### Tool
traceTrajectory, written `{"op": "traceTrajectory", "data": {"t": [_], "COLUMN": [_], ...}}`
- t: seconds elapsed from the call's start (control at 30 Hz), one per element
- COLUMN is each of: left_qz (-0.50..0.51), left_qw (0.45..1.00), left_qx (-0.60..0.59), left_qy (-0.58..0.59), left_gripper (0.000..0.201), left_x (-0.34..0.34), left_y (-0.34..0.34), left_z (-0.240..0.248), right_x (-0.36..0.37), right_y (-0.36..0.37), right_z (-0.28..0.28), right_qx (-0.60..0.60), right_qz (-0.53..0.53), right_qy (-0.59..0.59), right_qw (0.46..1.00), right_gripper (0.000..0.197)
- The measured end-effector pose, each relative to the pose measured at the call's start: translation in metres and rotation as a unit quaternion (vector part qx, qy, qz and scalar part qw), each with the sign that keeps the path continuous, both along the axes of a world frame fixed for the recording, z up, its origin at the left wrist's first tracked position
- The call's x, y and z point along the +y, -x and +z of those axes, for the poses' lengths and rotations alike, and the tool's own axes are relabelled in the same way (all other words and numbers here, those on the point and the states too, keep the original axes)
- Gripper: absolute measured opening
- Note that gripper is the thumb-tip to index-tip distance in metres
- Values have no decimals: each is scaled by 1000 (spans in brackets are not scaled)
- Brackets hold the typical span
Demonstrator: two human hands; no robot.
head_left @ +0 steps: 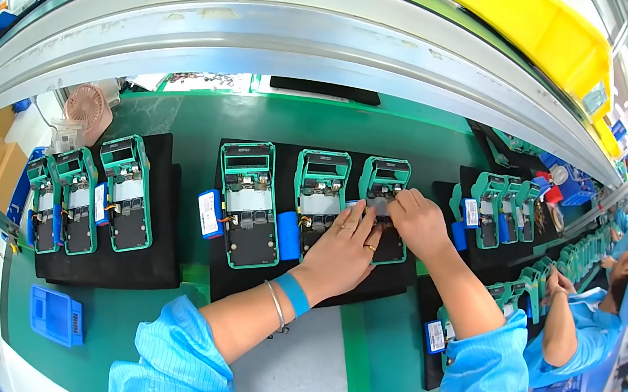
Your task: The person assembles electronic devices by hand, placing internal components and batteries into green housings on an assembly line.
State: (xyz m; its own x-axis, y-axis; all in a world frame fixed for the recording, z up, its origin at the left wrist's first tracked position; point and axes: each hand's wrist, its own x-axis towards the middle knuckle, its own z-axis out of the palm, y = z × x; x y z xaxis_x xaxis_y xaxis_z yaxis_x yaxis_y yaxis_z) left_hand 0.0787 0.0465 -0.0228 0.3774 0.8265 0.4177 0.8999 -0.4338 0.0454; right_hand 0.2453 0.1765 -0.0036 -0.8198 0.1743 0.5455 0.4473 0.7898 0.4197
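Observation:
Both hands are over the rightmost green plastic device housing (387, 173) of three on the middle black mat (224, 284). My left hand (342, 250) lies across its left side, fingers stretched toward its middle. My right hand (417, 221) comes from the right with fingers bent down in a pinch. Between the fingertips is a small greyish patch; whether it is held is unclear. Left of these stand a second green housing (324, 167) and a third green housing (248, 211), with small metal parts and pale panels. A blue-wrapped battery pack (288, 236) lies between them, another battery pack (210, 214) further left.
More housings rest on a left black mat (159, 254) and a right black mat (475, 257). A blue tray (57, 316) sits at the near left, a pink fan (88, 107) at the far left. A metal rail (305, 40) crosses beyond. A co-worker (583, 325) handles housings at right.

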Motion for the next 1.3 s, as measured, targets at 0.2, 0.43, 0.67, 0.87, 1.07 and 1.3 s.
{"op": "traceTrajectory", "data": {"t": [0.2, 0.43, 0.67, 0.87, 1.07, 1.3], "left_qz": [2, 3, -3, -37, -76, -93], "left_qw": [1000, 1000, 1000, 998, 988, 973], "left_qx": [1, -4, -2, -45, -131, -207], "left_qy": [0, 17, 27, -1, 42, 42], "left_gripper": [65, 65, 69, 55, 48, 49], "left_x": [0, -1, 5, -8, -56, -116], "left_y": [2, 2, -7, 11, -12, -6], "left_z": [-2, 1, 5, 5, 50, 59], "right_x": [8, 4, -37, -188, -260, -275], "right_y": [2, 13, 6, 35, 28, 23], "right_z": [1, 14, 17, 88, 156, 161], "right_qx": [8, 1, 194, 337, 188, 167], "right_qz": [6, -64, -35, 414, 691, 704], "right_qy": [13, 16, 89, 693, 670, 682], "right_qw": [1000, 998, 976, 485, 198, 108], "right_gripper": [15, 14, 10, 13, 27, 37]}}
